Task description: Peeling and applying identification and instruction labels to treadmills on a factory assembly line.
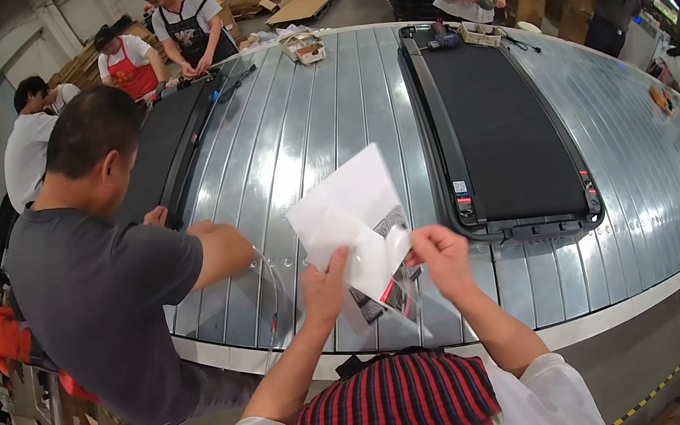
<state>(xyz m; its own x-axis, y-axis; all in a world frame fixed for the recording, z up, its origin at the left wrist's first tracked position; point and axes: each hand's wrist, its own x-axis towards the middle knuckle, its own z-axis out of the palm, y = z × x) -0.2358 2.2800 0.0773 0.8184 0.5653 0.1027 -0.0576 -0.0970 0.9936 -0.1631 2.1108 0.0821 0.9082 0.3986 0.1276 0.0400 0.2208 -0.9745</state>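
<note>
Paper [353, 184] is held above the near part of the worktop [339, 97]: the left hand [326, 290] grips its left edge, thumb on top, seemingly to steady it; the right hand [443, 258] pinches the curled right edge, perhaps keeping it off the labels [397, 295]. A treadmill [504, 124] lies beyond, belt up, probably for stability.

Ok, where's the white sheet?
In the head view, the white sheet is near centre, over the metal table, in the left hand, the right hand alongside.
</note>
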